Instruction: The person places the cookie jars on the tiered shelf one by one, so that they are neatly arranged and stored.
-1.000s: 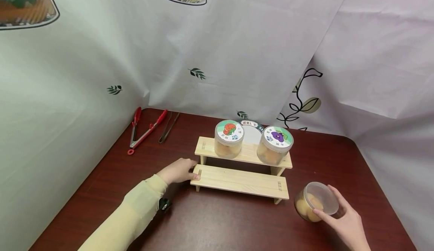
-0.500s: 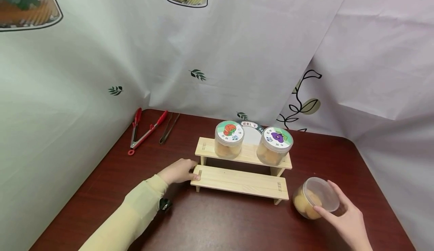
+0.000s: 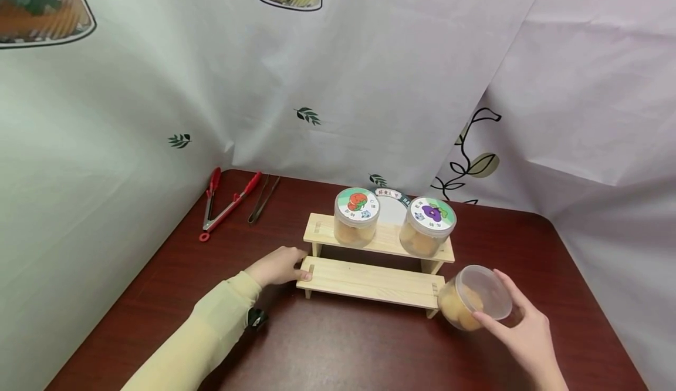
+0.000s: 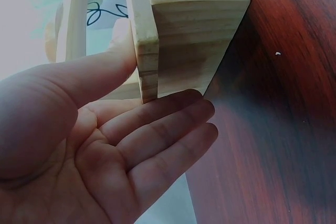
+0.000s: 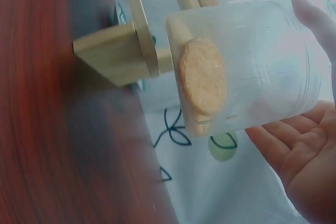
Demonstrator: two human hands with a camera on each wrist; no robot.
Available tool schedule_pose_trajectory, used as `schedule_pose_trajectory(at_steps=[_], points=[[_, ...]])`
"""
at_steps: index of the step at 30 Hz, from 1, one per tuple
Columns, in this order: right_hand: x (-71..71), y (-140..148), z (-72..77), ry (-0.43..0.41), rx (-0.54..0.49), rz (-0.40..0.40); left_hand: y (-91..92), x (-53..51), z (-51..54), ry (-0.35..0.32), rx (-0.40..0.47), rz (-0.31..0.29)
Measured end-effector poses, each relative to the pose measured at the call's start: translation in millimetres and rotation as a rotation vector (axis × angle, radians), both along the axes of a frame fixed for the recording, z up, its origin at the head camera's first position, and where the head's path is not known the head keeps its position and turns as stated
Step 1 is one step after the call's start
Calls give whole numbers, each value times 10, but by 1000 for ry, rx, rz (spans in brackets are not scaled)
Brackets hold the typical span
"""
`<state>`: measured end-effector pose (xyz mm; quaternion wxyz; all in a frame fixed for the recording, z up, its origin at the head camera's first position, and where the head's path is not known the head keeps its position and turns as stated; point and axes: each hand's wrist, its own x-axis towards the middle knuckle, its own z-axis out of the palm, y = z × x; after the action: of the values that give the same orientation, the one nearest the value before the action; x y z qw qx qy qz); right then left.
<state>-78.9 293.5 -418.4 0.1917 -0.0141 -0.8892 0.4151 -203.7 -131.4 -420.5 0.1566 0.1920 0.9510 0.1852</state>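
A two-tier wooden rack [image 3: 369, 282] stands on the table. My left hand [image 3: 280, 266] holds the left end of its lower board; in the left wrist view, the thumb lies against the board [image 4: 144, 38] and the other fingers reach along its end. My right hand [image 3: 523, 329] grips a clear plastic jar [image 3: 491, 294] near its rim, between thumb and fingers. This jar is lidless and tilted, with round yellowish cookies [image 5: 202, 77] at its bottom. In the head view it is at the lower board's right end, apparently off the table; whether they touch is unclear.
Two lidded jars, one with a tomato label [image 3: 358, 204] and one with a purple label [image 3: 433, 213], stand on the upper board. Behind them is a round white item [image 3: 392, 209], partly hidden. Red-handled tongs [image 3: 227, 212] and metal tweezers [image 3: 263, 200] lie at the back left.
My right hand has carried the open jar left and away from me, up to the rack's right end. The left hand has stayed at the rack.
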Motion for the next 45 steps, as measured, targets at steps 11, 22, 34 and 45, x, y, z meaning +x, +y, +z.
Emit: schedule_pose_trajectory(at_steps=[11, 22, 34, 45], points=[[-86, -189, 14, 55, 81, 48, 7, 10, -5, 6, -1, -2], [-228, -495, 29, 104, 55, 152, -9, 6, 4, 8, 0, 1], [-395, -805, 33, 150, 42, 323, -5, 4, -9, 7, -3, 0], [-486, -1077, 17, 115, 121, 391, -4, 0, -5, 12, 0, -3]])
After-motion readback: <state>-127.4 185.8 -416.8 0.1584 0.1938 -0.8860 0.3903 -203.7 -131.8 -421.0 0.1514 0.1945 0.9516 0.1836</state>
